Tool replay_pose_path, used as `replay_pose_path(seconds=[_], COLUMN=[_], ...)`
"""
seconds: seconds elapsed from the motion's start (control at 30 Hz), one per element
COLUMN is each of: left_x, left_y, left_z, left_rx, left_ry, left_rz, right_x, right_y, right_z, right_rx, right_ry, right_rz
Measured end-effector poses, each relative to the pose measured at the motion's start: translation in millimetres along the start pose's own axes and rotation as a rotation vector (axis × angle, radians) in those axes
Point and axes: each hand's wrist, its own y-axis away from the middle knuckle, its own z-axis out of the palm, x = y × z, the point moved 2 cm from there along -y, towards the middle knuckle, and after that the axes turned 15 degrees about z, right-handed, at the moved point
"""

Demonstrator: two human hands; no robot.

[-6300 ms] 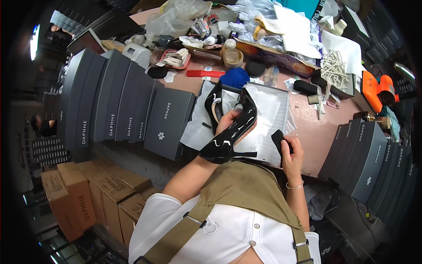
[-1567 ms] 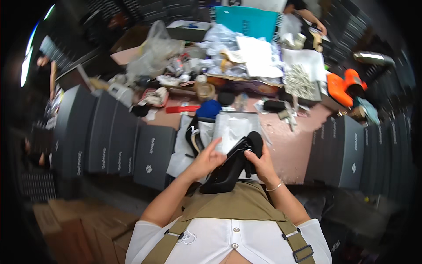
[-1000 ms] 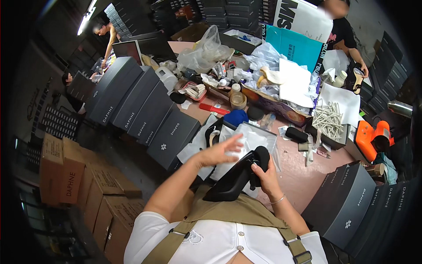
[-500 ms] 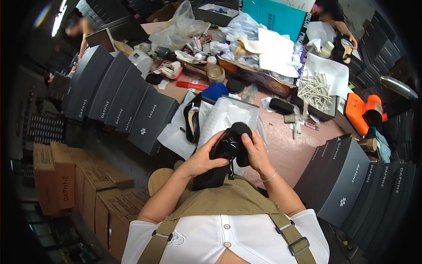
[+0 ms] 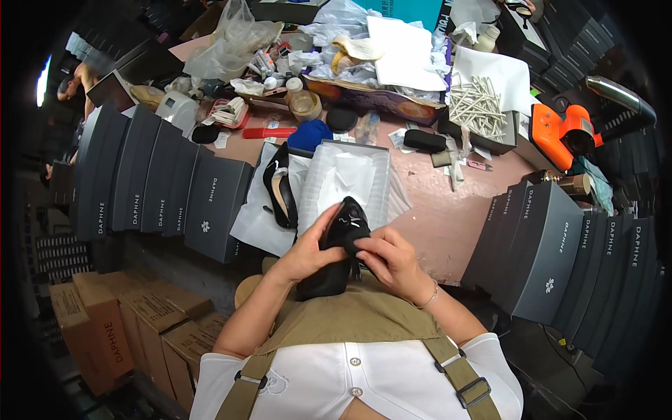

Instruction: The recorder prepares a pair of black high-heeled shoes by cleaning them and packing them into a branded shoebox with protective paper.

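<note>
My left hand (image 5: 308, 253) is wrapped round a glossy black shoe (image 5: 344, 215), its toe pointing away from me, just above my lap. Against the shoe's right side, the bent fingers of my right hand (image 5: 393, 260) pinch a dark, soft-looking pad (image 5: 353, 241), mostly covered by the fingers. A black shape (image 5: 323, 281) lies below my left hand; whether it belongs to the shoe I cannot tell. Beyond my hands is an open shoebox (image 5: 381, 168) lined with white paper. To its left, a matching black pump (image 5: 283, 194) rests on white tissue paper (image 5: 262, 231).
Grey shoeboxes (image 5: 218, 203) line the left side, and more dark boxes (image 5: 546, 252) stand at right. A tray of white sticks (image 5: 483, 105), an orange device (image 5: 549, 136) and a blue cloth (image 5: 310, 134) sit farther back. Brown cartons (image 5: 157, 297) are stacked at lower left.
My right hand has turned and moved down and left, its fingers now closed over the dark pad against the shoe. The whole view has shifted, with the table things appearing farther up and left.
</note>
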Motion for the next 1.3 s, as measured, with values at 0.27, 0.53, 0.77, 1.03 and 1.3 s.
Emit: replay_pose_path(seconds=[0.27,0.53,0.77,1.03,1.3], left_x=[7.1,188.2,145.4,47.7,29.6], left_y=[-16.3,-34.8,-61.9,-27.2,-4.6], left_z=[-45.2,-236.8,-156.0,-57.3,-47.3], left_rx=[0.12,0.967,0.22,-0.131,-0.063], left_ry=[-0.065,-0.296,-0.704,-0.216,-0.178], left_rz=[0.059,0.539,0.229,-0.056,-0.056], right_x=[46.9,104.2,108.3,56.7,75.4], right_y=[-96.0,-71.8,-68.5,-60.6,-39.6], right_z=[19.8,-7.6,-8.2,-5.6,-7.0], right_rx=[0.21,0.134,0.151,0.024,0.17], right_ry=[0.246,0.056,-0.224,-0.191,0.019], right_rz=[0.058,0.284,0.456,0.371,0.358])
